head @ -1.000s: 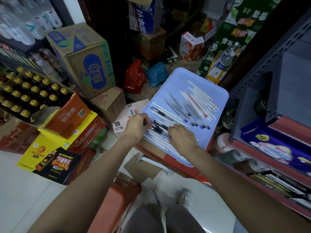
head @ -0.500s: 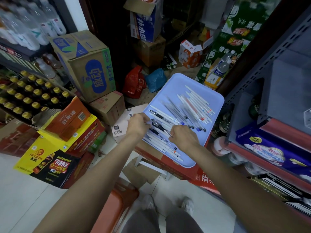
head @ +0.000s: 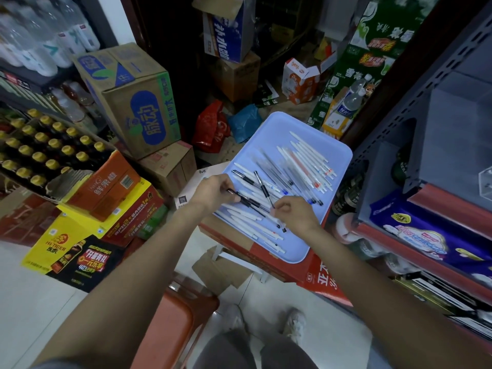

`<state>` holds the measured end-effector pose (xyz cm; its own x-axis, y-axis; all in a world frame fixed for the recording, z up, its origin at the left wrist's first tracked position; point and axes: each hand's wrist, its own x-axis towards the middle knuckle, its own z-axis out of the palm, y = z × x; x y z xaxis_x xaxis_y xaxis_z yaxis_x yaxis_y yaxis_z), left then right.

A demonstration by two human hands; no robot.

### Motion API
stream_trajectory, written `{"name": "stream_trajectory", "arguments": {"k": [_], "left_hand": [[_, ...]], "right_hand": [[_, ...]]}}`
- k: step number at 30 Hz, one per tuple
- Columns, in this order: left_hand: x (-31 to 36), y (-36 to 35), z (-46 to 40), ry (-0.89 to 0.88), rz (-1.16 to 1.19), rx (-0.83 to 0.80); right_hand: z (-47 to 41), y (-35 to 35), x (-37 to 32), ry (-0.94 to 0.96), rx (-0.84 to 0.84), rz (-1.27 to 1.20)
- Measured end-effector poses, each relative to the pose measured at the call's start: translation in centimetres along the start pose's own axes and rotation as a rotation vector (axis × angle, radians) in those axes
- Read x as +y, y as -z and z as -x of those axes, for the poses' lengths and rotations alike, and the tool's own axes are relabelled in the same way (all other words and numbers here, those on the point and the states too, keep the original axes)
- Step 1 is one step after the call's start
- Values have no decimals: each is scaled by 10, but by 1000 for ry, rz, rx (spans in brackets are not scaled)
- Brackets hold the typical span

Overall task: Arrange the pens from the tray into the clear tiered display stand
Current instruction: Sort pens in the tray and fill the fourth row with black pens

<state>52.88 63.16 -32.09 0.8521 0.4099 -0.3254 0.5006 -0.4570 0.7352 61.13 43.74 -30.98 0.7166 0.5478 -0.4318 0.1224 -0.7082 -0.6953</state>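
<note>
A pale blue tray [head: 306,129] rests on a red carton and holds several pens: white ones [head: 306,155] at the far side, clear dark ones in the middle, more white ones [head: 247,222] near me. My left hand [head: 215,191] pinches the end of a black pen [head: 250,202] lying over the near white pens. My right hand [head: 295,213] pinches the tip of another black pen [head: 263,189] that slants up across the tray. A corner of a clear stand [head: 486,179] shows at the right edge on the shelf.
A grey metal shelf unit [head: 399,123] with packaged goods stands to the right. Cardboard cartons [head: 138,102] and bottled drinks [head: 45,153] crowd the left and back. An orange stool [head: 170,326] and my feet are below on the white tile floor.
Both hands have lifted slightly from the pile of pens; each now holds the end of a black pen, and the two hands have drawn a little apart.
</note>
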Motion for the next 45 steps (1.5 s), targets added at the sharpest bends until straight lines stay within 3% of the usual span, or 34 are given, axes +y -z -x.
{"name": "stream_trajectory", "arguments": {"k": [6, 13, 15, 19, 24, 27, 30, 36, 39, 42, 45], "left_hand": [[29, 14, 17, -62, 561, 53], [118, 17, 11, -102, 799, 244], [148, 9, 8, -122, 859, 214], [216, -21, 15, -243, 711, -5], [294, -54, 26, -535, 374, -12], [344, -82, 40, -661, 215, -222], [391, -122, 47, -746, 77, -294], [453, -194, 51, -767, 103, -319], [471, -222, 50, -734, 142, -250], [482, -247, 47, -710, 188, -186], [487, -267, 39, -711, 55, -68]], "right_hand": [[11, 12, -17, 101, 45, -186], [29, 59, -46, 249, 207, -296], [35, 80, -48, 275, 308, -355], [56, 129, -47, 310, 436, -429], [95, 215, -12, 319, 659, -288], [129, 275, 17, 374, 707, -402], [154, 320, 52, 446, 669, -634], [189, 391, 142, 419, 825, -707], [206, 423, 179, 392, 898, -737], [217, 445, 205, 349, 925, -595], [221, 457, 224, 269, 1002, -433]]}}
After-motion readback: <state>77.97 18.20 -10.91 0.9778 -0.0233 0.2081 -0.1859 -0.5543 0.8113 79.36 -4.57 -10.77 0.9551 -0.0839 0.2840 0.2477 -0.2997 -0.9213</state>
